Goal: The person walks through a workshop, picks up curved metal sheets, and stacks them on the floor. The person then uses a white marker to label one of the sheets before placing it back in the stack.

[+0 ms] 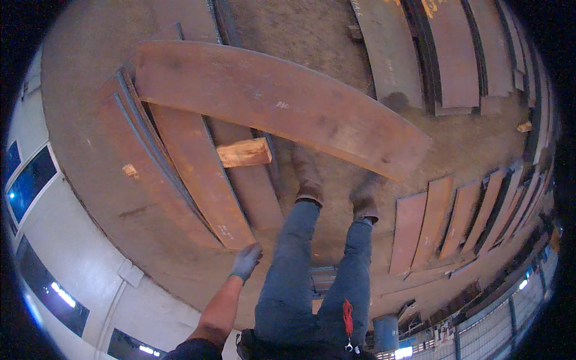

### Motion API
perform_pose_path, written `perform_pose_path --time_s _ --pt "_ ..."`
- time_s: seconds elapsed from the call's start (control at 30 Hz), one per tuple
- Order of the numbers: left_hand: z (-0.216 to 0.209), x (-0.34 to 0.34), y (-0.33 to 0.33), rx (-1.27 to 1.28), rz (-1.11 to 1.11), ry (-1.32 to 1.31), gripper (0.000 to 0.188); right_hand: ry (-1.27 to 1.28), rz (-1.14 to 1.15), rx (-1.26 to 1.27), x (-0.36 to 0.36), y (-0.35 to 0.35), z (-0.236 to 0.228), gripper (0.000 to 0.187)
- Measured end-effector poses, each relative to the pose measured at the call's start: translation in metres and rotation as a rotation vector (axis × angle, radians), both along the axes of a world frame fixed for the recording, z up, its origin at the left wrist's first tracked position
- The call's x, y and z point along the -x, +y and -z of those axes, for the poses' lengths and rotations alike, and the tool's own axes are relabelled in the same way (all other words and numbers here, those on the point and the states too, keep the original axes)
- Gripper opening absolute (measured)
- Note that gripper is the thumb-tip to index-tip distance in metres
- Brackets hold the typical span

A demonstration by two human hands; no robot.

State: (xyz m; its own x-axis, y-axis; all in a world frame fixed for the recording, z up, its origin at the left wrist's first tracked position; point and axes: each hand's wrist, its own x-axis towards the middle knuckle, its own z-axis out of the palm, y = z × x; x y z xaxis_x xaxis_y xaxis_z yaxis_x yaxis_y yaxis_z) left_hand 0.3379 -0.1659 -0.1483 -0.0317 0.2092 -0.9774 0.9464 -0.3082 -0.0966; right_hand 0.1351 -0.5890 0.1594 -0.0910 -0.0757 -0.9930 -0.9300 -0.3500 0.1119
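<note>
My left hand point(246, 262), in a light grey glove, hangs beside my left leg with its fingers curled together and nothing visible in them. In the picture it lies just below the near end of a long rusty steel plate point(195, 168); whether it touches the plate, I cannot tell. My right hand is out of sight. Ahead of my boots point(364, 201), a large curved steel plate point(282, 102) with chalk marks lies across other plates. A wooden block point(245, 153) rests on a plate beneath it.
More long plates point(447, 51) lie at the far right, and a row of shorter plates point(441, 222) lies to my right. Another piece of wood point(130, 171) is on the left. A white wall point(78, 252) with windows runs along the left. A red cord point(348, 317) hangs at my waist.
</note>
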Motion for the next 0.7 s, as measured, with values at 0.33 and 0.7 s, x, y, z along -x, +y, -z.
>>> perform_pose_path --time_s 0.33,0.7 --pt "-0.012 -0.012 -0.039 0.008 0.053 0.007 0.053 -0.042 0.007 -0.059 0.011 -0.021 0.006 0.042" --pt "-0.004 0.004 -0.042 0.029 0.085 -0.034 0.054 -0.095 0.011 -0.101 0.019 -0.033 0.004 0.038"
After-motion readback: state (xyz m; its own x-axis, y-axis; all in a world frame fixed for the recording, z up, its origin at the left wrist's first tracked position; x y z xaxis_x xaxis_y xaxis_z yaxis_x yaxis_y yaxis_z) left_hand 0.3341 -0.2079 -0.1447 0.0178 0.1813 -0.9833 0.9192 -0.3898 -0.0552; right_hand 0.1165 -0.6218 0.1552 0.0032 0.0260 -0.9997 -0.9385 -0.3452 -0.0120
